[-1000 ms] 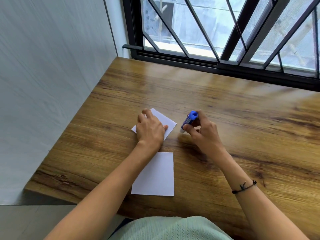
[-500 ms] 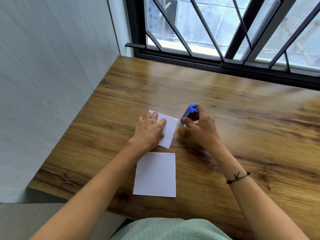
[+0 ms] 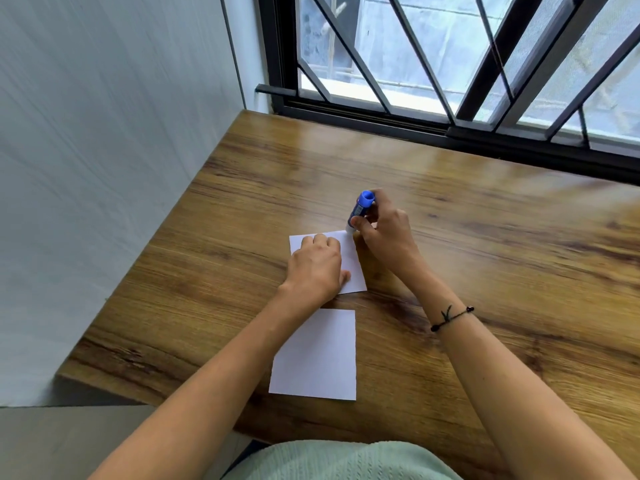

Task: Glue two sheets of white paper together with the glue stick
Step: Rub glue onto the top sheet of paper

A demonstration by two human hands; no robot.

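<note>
Two white paper sheets lie on the wooden table (image 3: 485, 237). The far sheet (image 3: 351, 265) is held flat under my left hand (image 3: 317, 268), whose fingers lie spread on it. My right hand (image 3: 384, 233) grips a blue glue stick (image 3: 360, 209), tilted with its white tip down at the far right corner of that sheet. The near sheet (image 3: 317, 358) lies free by the table's front edge, partly under my left forearm.
A grey wall (image 3: 104, 168) borders the table on the left. A black-framed window with metal bars (image 3: 450, 81) runs along the far edge. The table's right half is bare wood.
The far sheet has turned from a diagonal lie to nearly square with the table under my left hand. The glue stick's tip has come onto the sheet's far right corner.
</note>
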